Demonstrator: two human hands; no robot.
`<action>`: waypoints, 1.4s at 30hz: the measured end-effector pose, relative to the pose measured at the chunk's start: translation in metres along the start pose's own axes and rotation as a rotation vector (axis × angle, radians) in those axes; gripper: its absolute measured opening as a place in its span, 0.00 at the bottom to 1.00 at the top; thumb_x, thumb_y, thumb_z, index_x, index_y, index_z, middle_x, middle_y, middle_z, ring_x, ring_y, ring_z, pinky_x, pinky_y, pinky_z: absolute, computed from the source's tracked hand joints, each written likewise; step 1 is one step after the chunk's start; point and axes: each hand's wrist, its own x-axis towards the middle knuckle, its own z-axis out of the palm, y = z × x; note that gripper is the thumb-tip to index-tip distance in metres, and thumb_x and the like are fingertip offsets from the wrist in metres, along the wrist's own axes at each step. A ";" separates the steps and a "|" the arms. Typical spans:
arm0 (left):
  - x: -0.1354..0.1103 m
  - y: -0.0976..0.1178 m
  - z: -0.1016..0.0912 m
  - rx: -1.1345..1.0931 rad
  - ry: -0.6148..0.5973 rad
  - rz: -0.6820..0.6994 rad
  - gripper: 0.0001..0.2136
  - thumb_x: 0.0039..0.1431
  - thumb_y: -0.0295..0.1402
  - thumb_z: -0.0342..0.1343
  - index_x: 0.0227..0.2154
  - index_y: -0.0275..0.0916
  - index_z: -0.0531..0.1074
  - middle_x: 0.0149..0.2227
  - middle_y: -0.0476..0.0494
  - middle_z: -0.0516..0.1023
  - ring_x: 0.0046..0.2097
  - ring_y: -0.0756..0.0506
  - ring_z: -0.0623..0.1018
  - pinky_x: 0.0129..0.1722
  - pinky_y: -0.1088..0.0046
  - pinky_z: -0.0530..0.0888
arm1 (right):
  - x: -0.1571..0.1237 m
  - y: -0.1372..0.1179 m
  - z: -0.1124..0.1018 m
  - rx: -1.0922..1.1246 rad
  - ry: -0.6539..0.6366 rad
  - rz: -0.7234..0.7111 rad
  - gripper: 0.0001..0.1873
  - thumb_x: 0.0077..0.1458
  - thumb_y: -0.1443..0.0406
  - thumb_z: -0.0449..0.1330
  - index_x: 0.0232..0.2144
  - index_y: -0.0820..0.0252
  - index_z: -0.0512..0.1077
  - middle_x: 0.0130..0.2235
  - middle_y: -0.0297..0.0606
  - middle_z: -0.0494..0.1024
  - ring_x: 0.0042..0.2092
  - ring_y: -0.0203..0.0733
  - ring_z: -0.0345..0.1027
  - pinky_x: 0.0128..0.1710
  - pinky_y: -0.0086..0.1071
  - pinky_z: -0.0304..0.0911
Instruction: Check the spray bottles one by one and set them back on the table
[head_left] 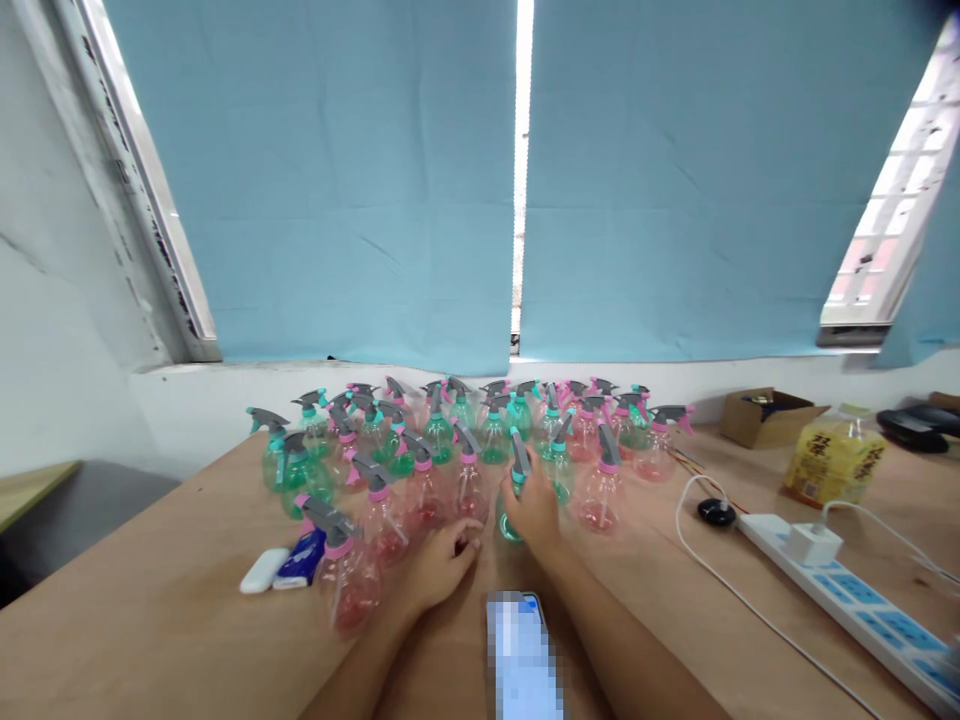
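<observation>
Right hand (534, 512) has its fingers wrapped round the see-through green plastic spray bottle with the grey trigger (519, 462), standing mid-frame on the wooden table (150, 620). Left hand (442, 562), at its 8 o'clock, has its fingers curled on the tabletop, can't tell if it's holding anything. Crowd of pink and green spray bottles (600, 490) from 9 to 2 o'clock, white power strip (862, 610) at 4.

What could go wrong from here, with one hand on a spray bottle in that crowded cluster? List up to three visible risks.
1. The right hand grips a green spray bottle among tightly packed neighbours; lifting it could topple the pink spray bottles beside it.
2. Any spray or spill might reach the power strip on the same table.
3. The phone lies close to both arms and could get knocked or wet.
</observation>
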 end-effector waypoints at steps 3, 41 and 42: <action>0.000 0.001 0.000 0.018 0.000 -0.001 0.14 0.63 0.38 0.49 0.48 0.44 0.73 0.38 0.47 0.79 0.38 0.44 0.76 0.39 0.71 0.68 | -0.002 0.007 0.001 -0.043 0.001 -0.022 0.30 0.56 0.63 0.53 0.61 0.60 0.57 0.46 0.47 0.75 0.46 0.51 0.71 0.45 0.44 0.66; -0.003 0.005 -0.003 0.030 -0.019 0.011 0.15 0.64 0.40 0.47 0.46 0.43 0.74 0.34 0.47 0.77 0.35 0.45 0.74 0.36 0.72 0.67 | -0.003 0.017 -0.007 0.265 0.204 -0.048 0.23 0.60 0.62 0.53 0.57 0.59 0.56 0.56 0.49 0.62 0.60 0.50 0.56 0.61 0.52 0.53; -0.003 0.005 -0.003 0.029 -0.020 0.013 0.14 0.64 0.40 0.47 0.46 0.43 0.74 0.34 0.47 0.77 0.35 0.45 0.74 0.36 0.72 0.67 | 0.000 0.017 -0.011 0.231 0.246 -0.061 0.21 0.60 0.63 0.53 0.55 0.59 0.59 0.54 0.48 0.63 0.59 0.50 0.57 0.60 0.53 0.53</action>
